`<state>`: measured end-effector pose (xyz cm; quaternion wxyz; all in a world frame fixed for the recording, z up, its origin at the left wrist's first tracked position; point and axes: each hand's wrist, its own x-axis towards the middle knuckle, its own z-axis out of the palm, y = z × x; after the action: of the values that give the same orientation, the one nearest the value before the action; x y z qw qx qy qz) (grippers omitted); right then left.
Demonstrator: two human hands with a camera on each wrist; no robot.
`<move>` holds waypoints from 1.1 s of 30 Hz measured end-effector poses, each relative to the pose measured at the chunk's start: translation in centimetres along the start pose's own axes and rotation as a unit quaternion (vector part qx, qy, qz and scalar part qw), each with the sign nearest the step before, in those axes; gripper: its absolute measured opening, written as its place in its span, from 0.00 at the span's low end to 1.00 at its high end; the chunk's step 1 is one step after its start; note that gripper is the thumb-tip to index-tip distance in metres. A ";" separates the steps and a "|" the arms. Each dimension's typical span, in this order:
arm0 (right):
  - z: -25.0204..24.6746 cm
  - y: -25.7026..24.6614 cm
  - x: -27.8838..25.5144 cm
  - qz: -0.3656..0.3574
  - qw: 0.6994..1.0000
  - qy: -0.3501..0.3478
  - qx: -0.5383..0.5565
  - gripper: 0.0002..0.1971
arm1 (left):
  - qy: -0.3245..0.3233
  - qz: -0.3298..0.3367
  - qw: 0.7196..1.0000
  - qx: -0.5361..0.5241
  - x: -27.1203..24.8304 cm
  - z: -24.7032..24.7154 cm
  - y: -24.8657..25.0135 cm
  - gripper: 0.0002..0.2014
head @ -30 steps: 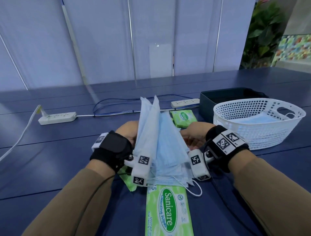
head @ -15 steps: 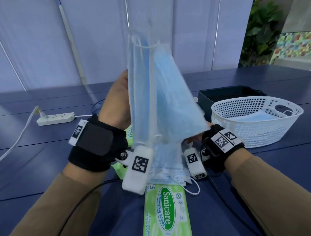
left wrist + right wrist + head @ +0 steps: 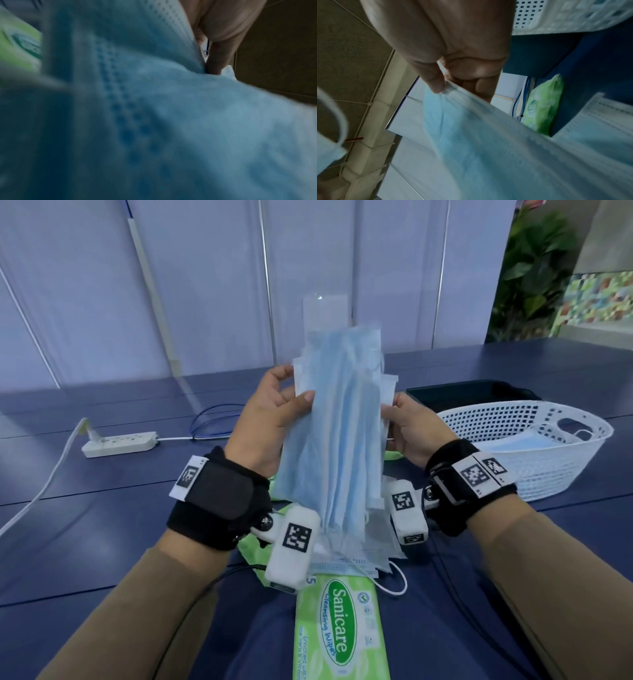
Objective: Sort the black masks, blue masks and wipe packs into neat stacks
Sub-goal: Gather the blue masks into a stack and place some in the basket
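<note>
A bundle of several blue masks [image 3: 337,426] stands upright in the air above the table, held between both hands. My left hand [image 3: 274,419] grips its left edge, thumb on the front. My right hand [image 3: 407,429] pinches the right edge, thumb against fingers [image 3: 436,83]. The left wrist view is filled by blurred blue mask fabric [image 3: 154,121]. More blue masks [image 3: 346,563] lie flat on the table under the bundle. A long green Sanicare wipe pack [image 3: 339,631] lies nearest me, and another green wipe pack [image 3: 542,108] lies farther back. No black masks show.
A white perforated basket [image 3: 520,453] holding a blue mask stands at the right, with a dark box [image 3: 472,392] behind it. A white power strip [image 3: 120,443] and cables lie at the left on the blue table [image 3: 102,542].
The mask bundle was lifted off the table and turned to face me. My right hand rose from the table and took hold of its right edge.
</note>
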<state>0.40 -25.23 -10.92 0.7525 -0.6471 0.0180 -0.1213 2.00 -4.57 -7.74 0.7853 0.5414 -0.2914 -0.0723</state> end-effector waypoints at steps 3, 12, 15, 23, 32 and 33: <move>1.2 -0.3 -0.9 -0.006 0.998 -0.055 0.033 0.07 | 0.046 -0.037 0.997 0.043 0.2 0.0 -1.4 0.18; 3.0 -1.5 -2.0 0.047 0.979 -0.174 0.091 0.31 | 0.199 -0.050 0.977 0.051 0.2 -0.2 -3.3 0.07; 3.4 -1.2 -2.2 0.011 0.973 -0.214 0.087 0.35 | 0.224 -0.035 0.973 0.034 -0.1 0.1 -3.0 0.10; 3.9 -1.2 -1.9 -0.145 0.978 -0.142 0.051 0.22 | 0.076 0.063 0.993 0.059 0.0 0.1 -2.0 0.20; 3.3 -1.7 -1.9 -0.158 0.977 -0.138 0.032 0.17 | -0.049 0.031 0.991 0.121 -0.1 0.1 -2.4 0.23; 3.4 -1.7 -2.1 -0.160 0.977 -0.140 0.033 0.17 | -0.058 0.034 0.989 0.132 -0.1 0.2 -2.6 0.25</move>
<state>-1.24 -21.72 -8.92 0.7391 -0.6273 -0.1952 -0.1486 2.37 -5.74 -10.02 0.6910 0.6247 -0.3617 -0.0373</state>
